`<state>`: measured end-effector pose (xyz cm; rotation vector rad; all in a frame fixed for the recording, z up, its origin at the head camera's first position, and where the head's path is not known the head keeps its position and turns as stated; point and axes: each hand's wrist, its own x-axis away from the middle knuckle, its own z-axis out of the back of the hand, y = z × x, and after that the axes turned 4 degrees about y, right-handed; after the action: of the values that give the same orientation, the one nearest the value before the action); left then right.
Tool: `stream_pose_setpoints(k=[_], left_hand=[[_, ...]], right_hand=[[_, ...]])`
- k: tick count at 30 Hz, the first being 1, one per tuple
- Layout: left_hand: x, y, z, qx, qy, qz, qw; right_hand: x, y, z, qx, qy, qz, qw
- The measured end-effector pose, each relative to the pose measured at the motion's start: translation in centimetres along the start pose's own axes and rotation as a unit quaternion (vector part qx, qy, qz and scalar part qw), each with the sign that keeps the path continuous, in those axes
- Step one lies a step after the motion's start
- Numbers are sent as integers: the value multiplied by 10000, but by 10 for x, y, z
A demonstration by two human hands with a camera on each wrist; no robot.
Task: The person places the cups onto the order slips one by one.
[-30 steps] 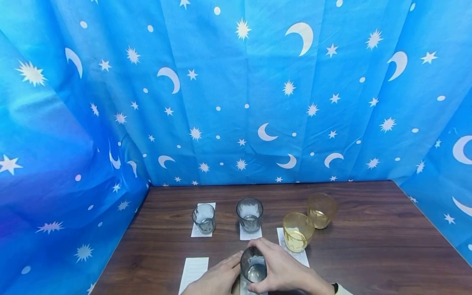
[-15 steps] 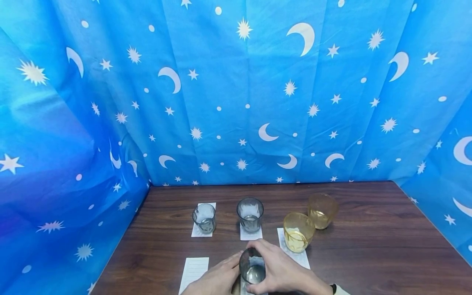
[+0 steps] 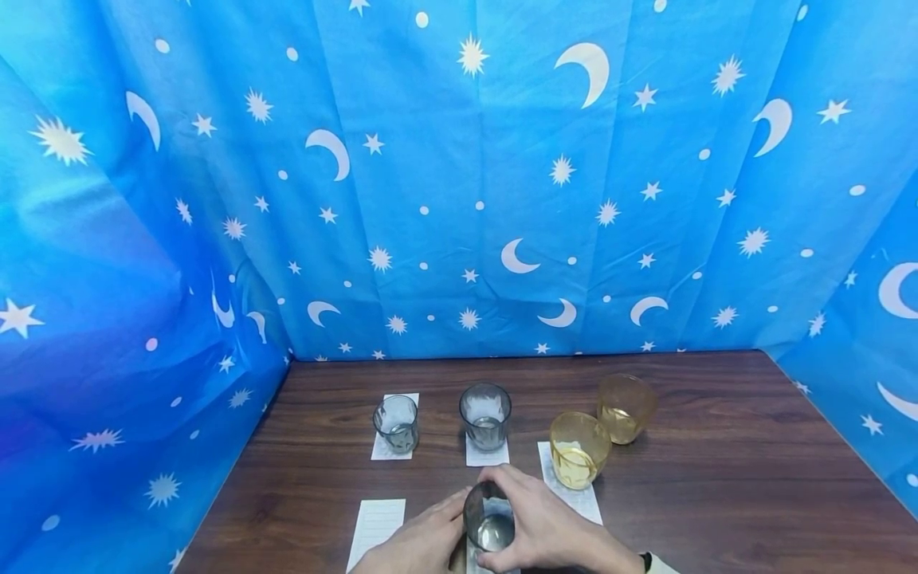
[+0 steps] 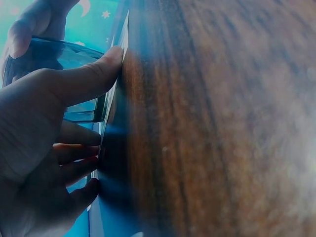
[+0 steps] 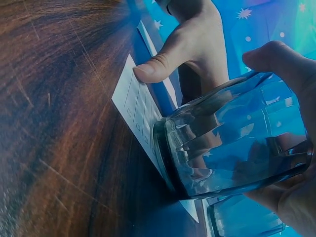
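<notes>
The gray glass (image 3: 489, 516) is grasped by the right hand (image 3: 548, 522), with thumb and fingers curled round opposite sides. By the left hand (image 3: 430, 536) nothing is gripped: its thumb is laid on the paper slip (image 5: 134, 101) under the glass, and its other fingers are held loosely extended. Whether the glass is touched by that hand cannot be told. The glass is stood on the slip, its base seemingly set down.

Compared with a second ago, the glass and the right hand are shifted very slightly toward the left hand; the other glasses are left as they were. The placing is therefore judged to be under fine adjustment, since no grip has been released.

Farther out, a left slip (image 3: 376, 524) is seen with nothing on it. Behind, two smoky glasses (image 3: 485, 416) are set on slips, a near yellow glass (image 3: 574, 454) likewise, and a far yellow glass (image 3: 629, 409) on the wood.
</notes>
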<state>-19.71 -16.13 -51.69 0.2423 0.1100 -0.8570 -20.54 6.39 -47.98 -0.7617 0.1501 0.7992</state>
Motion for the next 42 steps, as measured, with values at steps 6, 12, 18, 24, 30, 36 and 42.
stream_pose_setpoints(k=[6, 12, 18, 24, 30, 36, 42], left_hand=[[0, 1, -2, -11, 49, -52, 10000], [1, 0, -1, 77, 45, -73, 9999], [1, 0, -2, 235, 0, -98, 9997], [2, -3, -3, 280, 23, -150, 9995], [4, -4, -1, 500, -149, -22, 9986], [6, -6, 5, 770, -482, 226, 9956], [12, -9, 13, 557, -601, 436, 9957]], right_hand=[[2, 1, 0, -12, -28, -79, 10000], [2, 1, -3, 14, 15, -26, 10000], [3, 1, -3, 2, 11, 15, 10000], [2, -1, 0, 60, -114, 22, 9999], [1, 0, 1, 38, -214, -2, 9998], [2, 1, -1, 84, -157, 80, 9998], [2, 0, 1, 79, -218, 41, 9997]])
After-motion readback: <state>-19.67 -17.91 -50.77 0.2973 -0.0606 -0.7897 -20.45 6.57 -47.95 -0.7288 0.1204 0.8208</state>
